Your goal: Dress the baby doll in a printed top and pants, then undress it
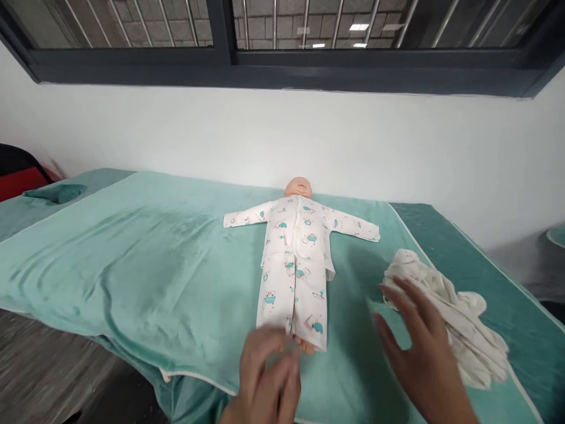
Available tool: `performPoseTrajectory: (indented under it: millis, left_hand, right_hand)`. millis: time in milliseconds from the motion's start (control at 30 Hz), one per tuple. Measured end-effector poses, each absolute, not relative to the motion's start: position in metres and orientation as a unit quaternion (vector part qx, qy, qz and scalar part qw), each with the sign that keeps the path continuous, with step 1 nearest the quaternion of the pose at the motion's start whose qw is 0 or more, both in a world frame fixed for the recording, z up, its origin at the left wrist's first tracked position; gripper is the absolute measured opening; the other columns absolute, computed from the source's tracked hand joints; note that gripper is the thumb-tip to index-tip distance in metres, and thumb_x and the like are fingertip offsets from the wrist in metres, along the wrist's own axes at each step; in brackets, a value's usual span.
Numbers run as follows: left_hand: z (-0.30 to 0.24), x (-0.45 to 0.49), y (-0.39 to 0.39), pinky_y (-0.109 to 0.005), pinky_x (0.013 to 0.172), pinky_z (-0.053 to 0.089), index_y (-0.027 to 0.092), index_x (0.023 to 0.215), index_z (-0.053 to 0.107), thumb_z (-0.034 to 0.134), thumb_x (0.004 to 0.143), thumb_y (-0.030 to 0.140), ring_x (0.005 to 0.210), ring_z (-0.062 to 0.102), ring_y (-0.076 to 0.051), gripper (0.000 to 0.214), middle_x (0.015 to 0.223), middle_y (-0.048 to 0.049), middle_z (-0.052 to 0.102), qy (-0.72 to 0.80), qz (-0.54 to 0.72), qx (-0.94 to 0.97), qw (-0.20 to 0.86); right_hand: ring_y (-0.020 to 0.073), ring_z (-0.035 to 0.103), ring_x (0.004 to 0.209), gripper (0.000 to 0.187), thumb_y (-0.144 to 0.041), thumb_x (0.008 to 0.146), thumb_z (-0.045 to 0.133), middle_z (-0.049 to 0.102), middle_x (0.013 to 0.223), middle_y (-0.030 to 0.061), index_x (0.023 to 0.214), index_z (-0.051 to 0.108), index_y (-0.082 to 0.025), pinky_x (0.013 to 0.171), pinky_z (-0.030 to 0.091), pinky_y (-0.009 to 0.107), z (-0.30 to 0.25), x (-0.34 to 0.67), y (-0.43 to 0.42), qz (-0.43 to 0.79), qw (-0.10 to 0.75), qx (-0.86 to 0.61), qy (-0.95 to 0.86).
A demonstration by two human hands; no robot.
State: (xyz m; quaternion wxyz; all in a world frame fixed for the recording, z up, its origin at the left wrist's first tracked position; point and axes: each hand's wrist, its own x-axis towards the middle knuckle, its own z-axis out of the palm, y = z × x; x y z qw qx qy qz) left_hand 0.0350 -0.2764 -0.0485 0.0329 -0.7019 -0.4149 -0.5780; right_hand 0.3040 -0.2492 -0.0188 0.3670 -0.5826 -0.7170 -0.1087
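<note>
A baby doll [299,186] lies on its back, dressed in a white printed top [296,229] and matching white trousers [311,306]. Both sleeves stretch out to the sides; the toes show below one trouser leg. My left hand [269,377] is at the trouser cuffs, partly covering the doll's feet. Its fingers are bent and blurred, so whether they grip the cuff cannot be made out. My right hand [419,347] is open, fingers spread and holding nothing, in front of a crumpled heap of white cloth [468,321].
A green plush cover [145,271] spreads under the doll, over a darker green one [498,300]. Behind stands a white wall [176,129] below a dark-framed window [282,70]. A red and black item [20,176] sits at the far left.
</note>
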Motion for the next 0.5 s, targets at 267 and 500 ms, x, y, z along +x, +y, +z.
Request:
performPoseTrajectory:
  millis: [267, 500]
  left_hand:
    - [0.034, 0.057, -0.021, -0.039, 0.107, 0.05, 0.02, 0.114, 0.07, 0.044, 0.097, 0.019, 0.118, 0.065, -0.021, 0.031, 0.122, -0.0067, 0.072, -0.496, -0.512, -0.653, -0.256]
    - [-0.002, 0.055, 0.043, -0.04, 0.113, 0.045, 0.019, 0.123, 0.07, 0.039, 0.09, 0.008, 0.126, 0.061, -0.022, 0.047, 0.132, -0.0061, 0.069, -0.448, -0.439, -0.732, -0.266]
  right_hand:
    - [0.0215, 0.066, 0.091, 0.02, -0.033, 0.094, 0.052, 0.07, 0.11, 0.0066, 0.108, 0.062, -0.023, 0.08, 0.052, 0.037, 0.014, 0.213, -0.037, 0.15, 0.455, -0.624, -0.618]
    - [0.0272, 0.065, 0.093, 0.027, -0.05, 0.091, 0.052, 0.069, 0.109, 0.0073, 0.099, 0.056, -0.025, 0.077, 0.045, 0.039, 0.022, 0.183, 0.03, 0.169, 0.315, -0.699, -0.619]
